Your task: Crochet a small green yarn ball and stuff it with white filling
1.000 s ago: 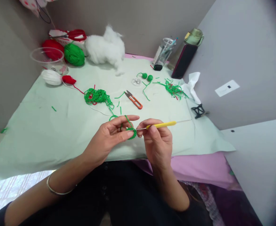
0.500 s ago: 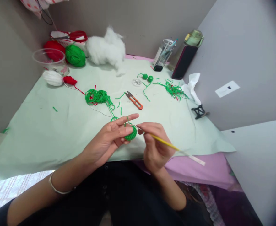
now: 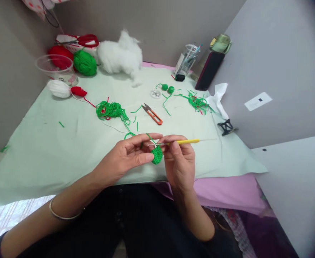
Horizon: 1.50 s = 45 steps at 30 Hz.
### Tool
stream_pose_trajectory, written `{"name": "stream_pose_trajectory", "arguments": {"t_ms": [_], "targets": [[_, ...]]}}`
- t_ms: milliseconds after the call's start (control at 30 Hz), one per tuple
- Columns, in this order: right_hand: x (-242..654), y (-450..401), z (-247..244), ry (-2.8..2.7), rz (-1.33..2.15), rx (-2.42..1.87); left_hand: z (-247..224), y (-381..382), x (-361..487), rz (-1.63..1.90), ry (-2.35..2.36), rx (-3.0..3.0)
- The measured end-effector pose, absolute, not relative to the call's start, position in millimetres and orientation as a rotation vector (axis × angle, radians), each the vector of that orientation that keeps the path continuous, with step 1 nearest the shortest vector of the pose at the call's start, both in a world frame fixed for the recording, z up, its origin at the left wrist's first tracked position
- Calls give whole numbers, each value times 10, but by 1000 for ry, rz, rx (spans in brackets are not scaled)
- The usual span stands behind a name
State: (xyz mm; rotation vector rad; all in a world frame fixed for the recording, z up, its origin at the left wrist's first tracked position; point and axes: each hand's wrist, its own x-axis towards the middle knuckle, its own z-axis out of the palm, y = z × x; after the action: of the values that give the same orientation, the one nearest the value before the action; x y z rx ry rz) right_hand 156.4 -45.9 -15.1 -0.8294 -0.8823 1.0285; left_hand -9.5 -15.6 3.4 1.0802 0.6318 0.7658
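Observation:
Near the table's front edge, my left hand (image 3: 127, 154) grips a small round green crocheted piece (image 3: 157, 155) by its left side, thumb in front, with green yarn running over the index finger. My right hand (image 3: 180, 157) is closed on a crochet hook (image 3: 186, 142) with a yellow handle. The metal shaft lies nearly level across the top of the green piece, its tip pointing left. A tangle of green yarn (image 3: 111, 110) lies beyond my left hand, and a strand trails from it toward the fingers.
Orange thread snips (image 3: 153, 114) lie beyond the hands. Behind are white stuffing (image 3: 121, 55), a green yarn ball (image 3: 84, 62), a clear tub (image 3: 55, 66), two small green balls and a pen cup (image 3: 186, 62). Yarn scraps (image 3: 199, 103) and a black clip (image 3: 227, 127) are at right.
The hook has swung from slanting down to the right to nearly level. The green piece has moved slightly right, and my right hand has turned, with its fingers closer to my left hand.

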Motion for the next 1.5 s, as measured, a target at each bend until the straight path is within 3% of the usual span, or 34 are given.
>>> {"name": "stream_pose_trajectory", "arguments": {"t_ms": [167, 467, 900, 1067, 1233, 1500], "targets": [[1600, -449, -100, -857, 1155, -767, 63, -140, -134, 725, 684, 1107], [1674, -488, -89, -1038, 1055, -761, 64, -148, -132, 790, 669, 1163], [1717, -597, -52, -1446, 628, -873, 159, -218, -112, 815, 909, 1333], [1696, -623, -88, -1743, 231, -878, 162, -246, -61, 962, 1005, 1495], [1571, -595, -250, -1796, -266, -892, 110, -247, -25, 963, 1004, 1241], [1491, -539, -364, -1690, -275, -965, 25, -185, -50, 790, 712, 697]]}}
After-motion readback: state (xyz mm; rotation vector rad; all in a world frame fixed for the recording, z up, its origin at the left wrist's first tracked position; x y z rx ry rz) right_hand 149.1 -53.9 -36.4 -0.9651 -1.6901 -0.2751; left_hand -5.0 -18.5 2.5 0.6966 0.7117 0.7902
